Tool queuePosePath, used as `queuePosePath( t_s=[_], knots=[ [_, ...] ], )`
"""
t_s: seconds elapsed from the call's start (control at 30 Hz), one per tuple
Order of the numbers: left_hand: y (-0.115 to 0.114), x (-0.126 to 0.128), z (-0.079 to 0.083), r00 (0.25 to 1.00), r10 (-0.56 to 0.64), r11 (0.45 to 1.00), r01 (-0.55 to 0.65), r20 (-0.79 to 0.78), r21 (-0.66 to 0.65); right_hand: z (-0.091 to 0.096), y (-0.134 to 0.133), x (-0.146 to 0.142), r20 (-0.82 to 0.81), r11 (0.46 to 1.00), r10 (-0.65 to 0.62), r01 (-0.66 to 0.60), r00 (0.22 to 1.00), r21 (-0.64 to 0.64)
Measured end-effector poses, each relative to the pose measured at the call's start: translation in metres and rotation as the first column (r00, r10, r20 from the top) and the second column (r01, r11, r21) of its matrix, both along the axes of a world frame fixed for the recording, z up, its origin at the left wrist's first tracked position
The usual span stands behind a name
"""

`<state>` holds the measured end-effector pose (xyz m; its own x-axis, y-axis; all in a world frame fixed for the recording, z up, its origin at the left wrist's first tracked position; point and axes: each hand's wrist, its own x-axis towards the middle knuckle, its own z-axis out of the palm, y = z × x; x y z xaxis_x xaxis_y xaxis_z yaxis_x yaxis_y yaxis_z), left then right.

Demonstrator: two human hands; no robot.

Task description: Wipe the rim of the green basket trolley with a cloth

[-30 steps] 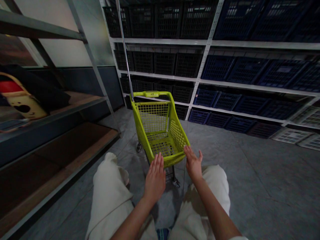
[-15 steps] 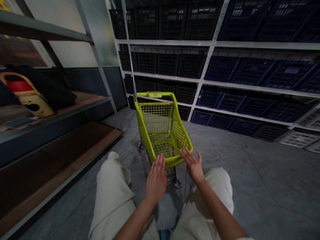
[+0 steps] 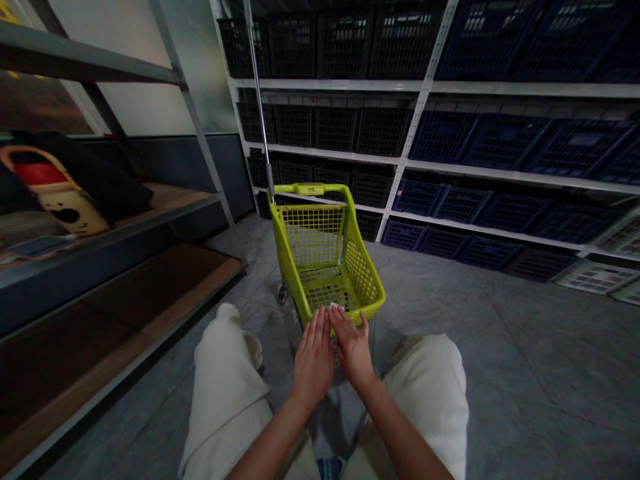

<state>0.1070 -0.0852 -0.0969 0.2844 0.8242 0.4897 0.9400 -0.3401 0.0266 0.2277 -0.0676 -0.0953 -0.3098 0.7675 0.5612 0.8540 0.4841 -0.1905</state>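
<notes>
Though flat, both grips (image 3: 313,363) (image 3: 354,353) at cart rim (image 3: 374,309)

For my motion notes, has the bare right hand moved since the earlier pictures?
Yes: the right hand moved leftward along the front of the yellow-green plastic shopping cart.

crates (image 3: 337,129) behind cart (image 3: 340,280), shelf (image 3: 177,196) at left
</notes>
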Motion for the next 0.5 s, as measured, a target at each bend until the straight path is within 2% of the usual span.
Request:
queuePosePath(
  t_s=[0.1, 0.2, 0.27, 0.3, 0.37, 0.5],
  knots=[
    [-0.002, -0.001, 0.001, 1.000, -0.004, 1.000, 0.004, -0.009, -0.004, 0.005, 0.010, 0.048, 0.083, 0.999, 0.033, -0.033, 0.996, -0.005],
    [-0.003, 0.000, 0.003, 1.000, -0.013, 1.000, 0.013, 0.003, -0.003, 0.004, 0.025, 0.104, 0.076, 0.995, -0.100, 0.098, 0.992, 0.037],
    [-0.003, 0.002, 0.004, 1.000, -0.010, 1.000, 0.010, 0.013, -0.001, 0.001, 0.032, 0.124, 0.039, 0.979, -0.194, 0.191, 0.980, 0.072],
    [-0.003, 0.003, 0.005, 1.000, -0.008, 1.000, 0.008, 0.016, 0.001, -0.001, 0.033, 0.125, 0.013, 0.972, -0.223, 0.221, 0.975, 0.084],
    [-0.003, 0.005, 0.006, 1.000, -0.006, 1.000, 0.006, 0.017, 0.003, -0.006, 0.031, 0.110, -0.039, 0.968, -0.235, 0.237, 0.971, 0.081],
    [-0.002, 0.007, 0.004, 1.000, -0.001, 1.000, 0.001, 0.023, 0.005, -0.008, 0.012, 0.038, -0.073, 0.994, -0.105, 0.107, 0.992, 0.021]
  ],
)
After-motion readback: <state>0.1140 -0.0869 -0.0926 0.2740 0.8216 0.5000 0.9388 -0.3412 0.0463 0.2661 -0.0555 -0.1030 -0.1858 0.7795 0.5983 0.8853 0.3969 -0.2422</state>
